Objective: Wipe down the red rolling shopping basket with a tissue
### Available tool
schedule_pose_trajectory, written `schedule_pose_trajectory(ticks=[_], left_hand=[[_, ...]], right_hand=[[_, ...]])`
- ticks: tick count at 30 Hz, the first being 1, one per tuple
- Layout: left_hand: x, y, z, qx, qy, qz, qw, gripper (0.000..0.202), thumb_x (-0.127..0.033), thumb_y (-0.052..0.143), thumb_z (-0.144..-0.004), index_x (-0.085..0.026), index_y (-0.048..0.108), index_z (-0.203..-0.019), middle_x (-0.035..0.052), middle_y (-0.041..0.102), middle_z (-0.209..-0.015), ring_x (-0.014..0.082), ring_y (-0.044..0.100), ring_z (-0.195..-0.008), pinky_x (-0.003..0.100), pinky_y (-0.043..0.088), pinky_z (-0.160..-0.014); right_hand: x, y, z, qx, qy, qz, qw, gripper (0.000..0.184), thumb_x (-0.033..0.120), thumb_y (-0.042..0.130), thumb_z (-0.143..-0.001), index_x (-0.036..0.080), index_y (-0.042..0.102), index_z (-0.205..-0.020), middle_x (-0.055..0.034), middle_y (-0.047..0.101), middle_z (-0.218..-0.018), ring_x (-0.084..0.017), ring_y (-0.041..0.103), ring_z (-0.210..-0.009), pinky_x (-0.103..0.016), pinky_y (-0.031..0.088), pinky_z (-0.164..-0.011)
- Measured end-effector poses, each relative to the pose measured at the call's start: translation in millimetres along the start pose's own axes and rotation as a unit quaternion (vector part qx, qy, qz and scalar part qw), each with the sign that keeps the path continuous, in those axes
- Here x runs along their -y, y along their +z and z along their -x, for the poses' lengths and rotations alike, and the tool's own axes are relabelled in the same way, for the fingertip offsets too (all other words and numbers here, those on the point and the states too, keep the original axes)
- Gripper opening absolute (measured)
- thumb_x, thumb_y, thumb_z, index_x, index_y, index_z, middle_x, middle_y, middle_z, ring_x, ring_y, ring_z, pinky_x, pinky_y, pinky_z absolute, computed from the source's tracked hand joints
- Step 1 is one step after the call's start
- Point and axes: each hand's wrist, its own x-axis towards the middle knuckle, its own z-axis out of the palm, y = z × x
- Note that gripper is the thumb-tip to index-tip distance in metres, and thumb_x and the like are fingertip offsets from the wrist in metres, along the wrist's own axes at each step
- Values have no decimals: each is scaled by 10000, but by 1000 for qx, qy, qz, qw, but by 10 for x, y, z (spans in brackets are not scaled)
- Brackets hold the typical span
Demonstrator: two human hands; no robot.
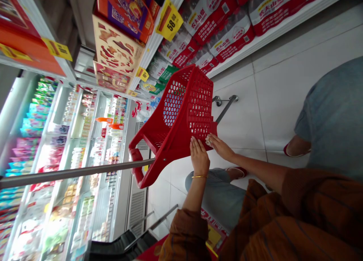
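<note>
Left hand (200,157): we see it open and flat, fingers stretched against the basket wall, gripping nothing.
Right hand (221,146): just beside the left, fingers curled around a small white wad (209,141) pressed to the basket.
Red shopping basket (181,128): tilted, touching both hands' fingertips, extending beyond them.
Bottled-water packs (227,38): shelved well past the basket.

The red plastic mesh basket (181,117) under the left hand (199,157) has honeycomb holes. Behind this hand, the thin bracelet (199,176) is gold, the sleeve (187,234) rust-brown, dark-striped.
</note>
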Motion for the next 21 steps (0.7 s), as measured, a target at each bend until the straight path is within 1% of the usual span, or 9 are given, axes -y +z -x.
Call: schedule_pose_trajectory(ticks=[3, 5, 6, 8, 10, 13, 16, 19, 21], left_hand=[[34, 25, -1, 11, 35, -25, 999, 520, -44, 328, -892, -22, 357, -1410, 207, 296, -1505, 273, 211, -1428, 472, 285, -1162], [62, 21, -25, 18, 50, -39, 998, 511, -62, 318, -909, -93, 376, -1417, 143, 368, -1491, 263, 270, -1414, 485, 284, -1162], [73, 12, -47, 21, 53, -46, 997, 499, -79, 324, -918, -106, 392, -1411, 134, 405, -1473, 272, 295, -1404, 506, 280, -1159], [85, -14, -114, 27, 55, -57, 996, 472, -108, 338, -928, -93, 424, -1392, 149, 459, -1434, 296, 340, -1381, 538, 277, -1151], [78, -36, -202, 35, 60, -61, 996, 459, -120, 342, -934, -84, 441, -1381, 161, 478, -1417, 299, 374, -1360, 539, 291, -1142], [44, -34, -349, 49, 43, -74, 995, 449, -129, 328, -942, -96, 464, -1368, 168, 497, -1399, 289, 402, -1340, 531, 318, -1124], [20, 8, -481, 57, 30, -104, 993, 442, -129, 309, -947, -98, 487, -1350, 159, 536, -1358, 280, 401, -1339, 530, 291, -1136], [49, 47, -585, 64, 53, -123, 989, 442, -114, 291, -944, -82, 517, -1322, 150, 561, -1325, 274, 388, -1344, 519, 263, -1153], [99, 53, -635, 73, 77, -122, 987, 445, -106, 285, -940, -74, 525, -1313, 145, 579, -1301, 269, 405, -1330, 507, 261, -1158]], right_hand=[[132, -28, -109, -11, 2, -6, 1000, 443, 231, 301, -983, 177, 411, -1409, -131, 421, -1460, -204, 369, -1377, -433, 342, -1141], [228, -50, -212, -26, -6, -20, 999, 436, 241, 304, -985, 197, 421, -1403, -118, 409, -1469, -194, 367, -1377, -419, 331, -1149], [266, -59, -265, -34, -11, -28, 999, 431, 246, 310, -985, 207, 431, -1397, -111, 409, -1469, -191, 370, -1375, -413, 328, -1151], [306, -67, -358, -48, -13, -42, 998, 421, 245, 323, -982, 216, 458, -1379, -102, 427, -1456, -190, 381, -1367, -406, 326, -1152], [285, -61, -415, -57, -5, -47, 997, 414, 230, 330, -975, 212, 485, -1358, -101, 450, -1435, -192, 398, -1354, -405, 338, -1146], [165, -33, -418, -58, 18, -51, 997, 406, 215, 351, -960, 209, 513, -1333, -101, 483, -1400, -202, 440, -1323, -416, 366, -1129], [27, -14, -368, -40, 43, -52, 997, 404, 233, 388, -947, 193, 521, -1327, -117, 513, -1367, -226, 459, -1305, -436, 368, -1125], [-33, -28, -359, -31, 54, -53, 997, 405, 249, 398, -945, 184, 525, -1324, -124, 522, -1358, -241, 451, -1310, -454, 351, -1134], [-7, -45, -403, -37, 50, -58, 996, 408, 249, 391, -948, 191, 517, -1332, -118, 510, -1373, -237, 437, -1321, -454, 337, -1142]])
